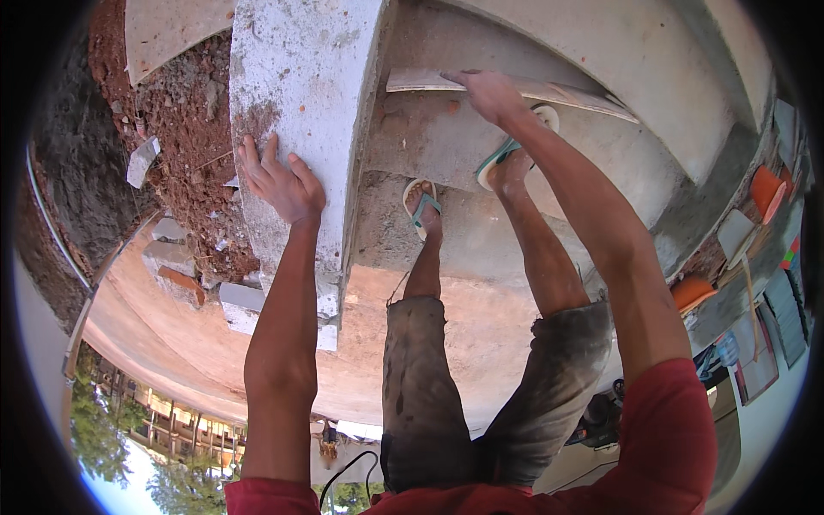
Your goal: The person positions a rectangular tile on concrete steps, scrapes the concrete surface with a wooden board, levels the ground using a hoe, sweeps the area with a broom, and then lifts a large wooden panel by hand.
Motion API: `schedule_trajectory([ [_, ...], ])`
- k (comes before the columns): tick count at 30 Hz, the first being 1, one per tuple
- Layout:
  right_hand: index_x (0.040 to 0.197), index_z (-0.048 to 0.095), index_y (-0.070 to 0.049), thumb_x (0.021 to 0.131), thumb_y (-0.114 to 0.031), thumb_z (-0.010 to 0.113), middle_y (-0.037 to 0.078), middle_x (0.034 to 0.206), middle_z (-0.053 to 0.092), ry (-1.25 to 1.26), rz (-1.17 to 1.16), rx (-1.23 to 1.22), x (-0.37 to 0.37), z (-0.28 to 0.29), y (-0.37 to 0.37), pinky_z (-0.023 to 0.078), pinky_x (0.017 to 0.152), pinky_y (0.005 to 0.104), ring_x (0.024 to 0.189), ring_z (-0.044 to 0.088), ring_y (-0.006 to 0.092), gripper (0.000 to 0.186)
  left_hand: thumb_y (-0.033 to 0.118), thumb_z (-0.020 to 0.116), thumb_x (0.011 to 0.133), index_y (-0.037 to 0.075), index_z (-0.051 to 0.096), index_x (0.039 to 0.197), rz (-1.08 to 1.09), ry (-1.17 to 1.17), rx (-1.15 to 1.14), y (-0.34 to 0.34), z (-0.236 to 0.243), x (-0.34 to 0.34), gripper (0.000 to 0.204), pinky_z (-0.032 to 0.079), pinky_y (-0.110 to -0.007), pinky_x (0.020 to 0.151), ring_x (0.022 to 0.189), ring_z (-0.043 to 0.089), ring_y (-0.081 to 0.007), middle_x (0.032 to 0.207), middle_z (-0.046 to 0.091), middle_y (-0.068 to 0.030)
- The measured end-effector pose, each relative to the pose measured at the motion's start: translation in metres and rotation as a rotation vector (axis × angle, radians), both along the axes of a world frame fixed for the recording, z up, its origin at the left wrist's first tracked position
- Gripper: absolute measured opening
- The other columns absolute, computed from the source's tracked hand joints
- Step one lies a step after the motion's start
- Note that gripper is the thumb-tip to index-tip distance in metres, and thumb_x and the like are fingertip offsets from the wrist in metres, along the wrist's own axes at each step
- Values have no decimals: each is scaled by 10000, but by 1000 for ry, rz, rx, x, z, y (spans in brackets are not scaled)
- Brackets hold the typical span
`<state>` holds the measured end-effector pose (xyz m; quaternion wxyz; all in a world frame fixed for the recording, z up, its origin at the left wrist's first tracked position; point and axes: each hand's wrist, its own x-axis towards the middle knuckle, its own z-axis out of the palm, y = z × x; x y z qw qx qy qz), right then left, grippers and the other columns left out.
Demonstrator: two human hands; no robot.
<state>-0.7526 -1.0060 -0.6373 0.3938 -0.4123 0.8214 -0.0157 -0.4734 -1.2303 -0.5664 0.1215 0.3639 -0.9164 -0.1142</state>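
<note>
My left hand lies flat, fingers spread, on top of a rough white plastered wall. My right hand reaches forward and grips the near end of a long flat wooden float board that lies along the grey cement step face. My feet in teal sandals stand on a concrete ledge below the board.
Red earth and broken bricks lie left of the wall. A curved concrete slab edge drops off to trees far below. Orange pans and boards sit at the right.
</note>
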Motion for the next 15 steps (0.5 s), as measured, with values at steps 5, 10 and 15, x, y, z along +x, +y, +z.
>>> schedule_trajectory([
  [5,1426,480,-236,881,-76,503,98,1420,535,283,-121,-233,-8,-16,8,447,1027,510,1209,557,415,569,276,385,1007,65,474,1352,-25,14,1,5,-3,-10,414,145,-566,1151,1452,226,-375,1535,304,-162],
  [10,1469,424,-241,919,-111,485,77,1498,459,294,-7,-196,74,-27,21,334,1104,598,1296,489,428,568,269,403,997,61,480,1347,-25,19,-3,4,-2,-10,414,154,-562,1145,1449,230,-374,1537,306,-162],
  [15,1459,442,-245,938,-114,469,71,1478,485,92,161,-49,116,-2,35,337,1101,602,1325,478,379,538,251,424,984,58,481,1347,-17,14,0,5,-3,-8,415,157,-557,1142,1452,225,-367,1530,321,-166],
])
